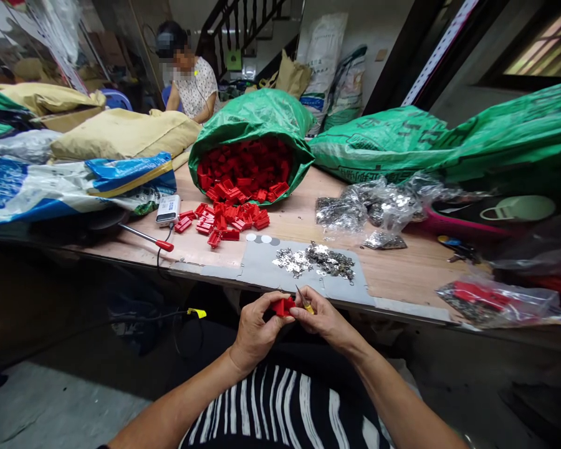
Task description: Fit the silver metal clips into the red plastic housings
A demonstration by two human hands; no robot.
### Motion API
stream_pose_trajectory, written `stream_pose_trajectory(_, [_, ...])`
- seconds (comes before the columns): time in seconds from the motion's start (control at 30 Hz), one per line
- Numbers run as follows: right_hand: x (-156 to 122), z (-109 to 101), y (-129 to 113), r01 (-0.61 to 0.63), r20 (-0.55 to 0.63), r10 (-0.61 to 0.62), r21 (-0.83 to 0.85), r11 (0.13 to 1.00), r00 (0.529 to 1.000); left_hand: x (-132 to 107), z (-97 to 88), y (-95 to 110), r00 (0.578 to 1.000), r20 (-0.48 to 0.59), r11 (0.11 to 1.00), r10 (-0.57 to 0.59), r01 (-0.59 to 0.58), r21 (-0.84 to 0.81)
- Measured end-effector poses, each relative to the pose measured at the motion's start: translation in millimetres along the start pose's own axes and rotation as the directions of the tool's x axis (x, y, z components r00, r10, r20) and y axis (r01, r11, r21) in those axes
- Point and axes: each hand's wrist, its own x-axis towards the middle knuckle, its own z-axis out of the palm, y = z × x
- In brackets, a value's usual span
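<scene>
My left hand point(260, 321) is closed round a small red plastic part point(283, 306), held just off the table's front edge. My right hand point(321, 316) grips a pointed tool with a yellow handle point(308, 307), its thin metal tip slanting up and away; the fingertips also meet the red part. Just beyond both hands, a grey mat point(257, 265) bears a pile of bright silvery metal pieces point(293, 262) and a darker pile of small metal pieces point(330, 260). Loose red plastic parts point(224, 219) lie farther back, in front of an open green sack point(257, 112) full of them.
A white power bank point(168, 210) and a red-handled lever point(163, 245) stand left. To the right are clear bags of metal pieces point(386, 206), a pink tray point(467, 227) and a bag with red parts point(490, 299). Another person point(199, 87) sits behind the sacks.
</scene>
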Motion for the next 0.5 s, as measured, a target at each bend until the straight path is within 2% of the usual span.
stream_pose_trajectory(0.27, [-5.4,4.6,-0.3,-0.045,0.051,0.041,0.081,0.996,0.998,-5.1,-2.0,-4.3,0.999,0.051,0.999,-0.015,0.017,-0.036])
stream_pose_trajectory(0.5, [-9.2,2.7,2.2,-0.084,0.052,0.075,0.197,0.977,0.996,-4.8,-0.8,-2.9,0.994,0.096,0.986,-0.050,0.064,-0.152])
